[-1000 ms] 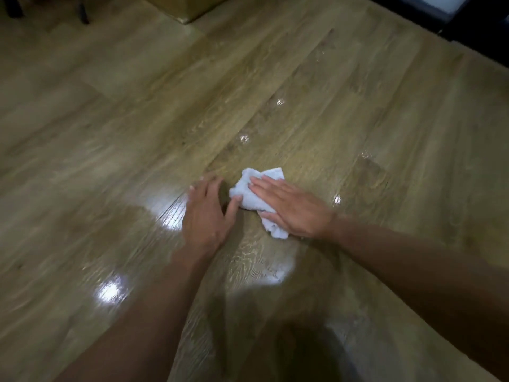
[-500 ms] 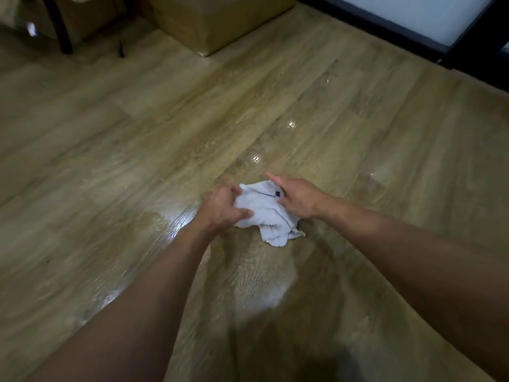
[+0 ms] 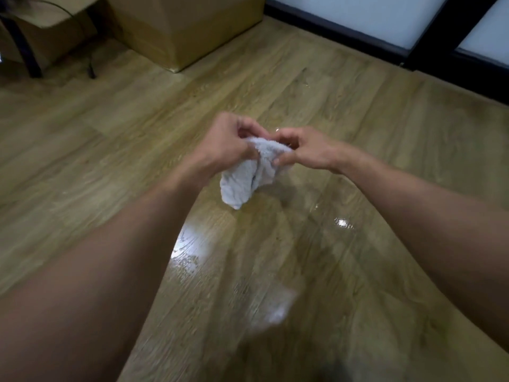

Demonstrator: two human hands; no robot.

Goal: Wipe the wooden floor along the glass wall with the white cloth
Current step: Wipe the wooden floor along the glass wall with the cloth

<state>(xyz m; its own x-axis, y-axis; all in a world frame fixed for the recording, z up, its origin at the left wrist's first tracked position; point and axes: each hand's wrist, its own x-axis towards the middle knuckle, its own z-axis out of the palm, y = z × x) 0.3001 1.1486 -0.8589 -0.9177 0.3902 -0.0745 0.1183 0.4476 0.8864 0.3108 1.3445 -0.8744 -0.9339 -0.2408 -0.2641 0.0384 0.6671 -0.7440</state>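
Pinching cloth (image 3: pixel 242 177) at its top with left hand (image 3: pixel 220 144) and right hand (image 3: pixel 308 150), fingers curled. Hanging crumpled above glossy floor (image 3: pixel 303 257).

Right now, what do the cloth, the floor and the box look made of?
Cloth: white terry-like fabric, nubby pile, hangs limp. Floor: wood-grain planks, glossy, reflecting lights; possibly laminate. Box: brown, matte, folded corner; probably cardboard.

Both hands pinch the white cloth (image 3: pixel 249 172) above the wooden floor (image 3: pixel 358 133): left hand (image 3: pixel 223 146) and right hand (image 3: pixel 308 148) at its top edge, its bulk hanging. A cardboard box (image 3: pixel 181 26) stands far left, the glass wall (image 3: pixel 385 15) far right.
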